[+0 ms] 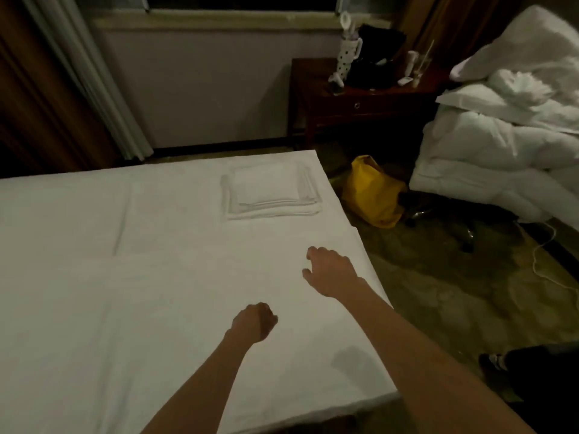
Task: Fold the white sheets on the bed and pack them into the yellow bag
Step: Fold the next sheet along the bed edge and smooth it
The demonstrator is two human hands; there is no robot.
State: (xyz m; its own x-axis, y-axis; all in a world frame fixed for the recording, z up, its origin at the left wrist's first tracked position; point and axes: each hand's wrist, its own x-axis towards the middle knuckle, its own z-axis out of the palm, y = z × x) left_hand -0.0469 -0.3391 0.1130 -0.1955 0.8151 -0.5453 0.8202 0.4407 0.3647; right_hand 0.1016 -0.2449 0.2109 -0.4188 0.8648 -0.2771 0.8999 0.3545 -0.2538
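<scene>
Now both hands reach over the bed (94, 277) toward the folded sheets (271, 192): left hand (255, 321) clenched and empty, right hand (329, 270) loosely curled, empty. Best to slide fingers under the stack, keeping it flat for the yellow bag (372, 192).

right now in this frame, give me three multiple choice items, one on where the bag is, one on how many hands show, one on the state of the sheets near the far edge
1. Where is the yellow bag?
A. on the bed
B. on the floor beside the bed's right edge
C. on the wooden side table

2. How many hands are over the bed?
A. none
B. one
C. two

3. What state is the white stack near the far edge in?
A. folded and lying flat
B. crumpled in a heap
C. hanging off the bed

Answers:
1. B, the bag sits on the dark floor between the bed and the heaped white bedding.
2. C, the left hand and the right hand both reach out above the sheet, neither gripping anything.
3. A, its layered edges lie square on the bed.
</scene>
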